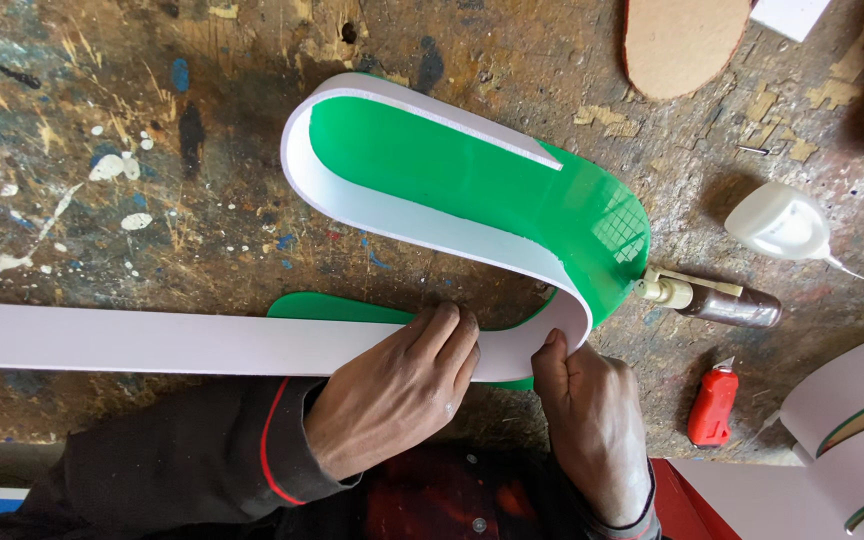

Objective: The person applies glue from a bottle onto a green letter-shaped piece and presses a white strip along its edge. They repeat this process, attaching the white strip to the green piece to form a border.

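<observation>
White flexible plastic strip (152, 340) stands on edge along the rim of a glossy green flat plastic shape with rounded ends (492, 190), which lies in the middle of the paint-spattered wooden counter (102, 120). The strip runs from the counter's left edge, curves around the shape's right end and loops back over its far side. The left hand (397, 390) presses flat against the strip near the counter's near edge, fingers together and laid over its top. The right hand (592, 420) sits just beside it, fingers curled and thumb pushing on the strip at the bend.

Near the right edge lie a small brown glue bottle with a cream nozzle (717, 300), touching the green shape, a clear squeeze bottle (782, 222) and a red utility knife (714, 405). A tan oval sole-shaped piece (682, 45) rests at the far edge.
</observation>
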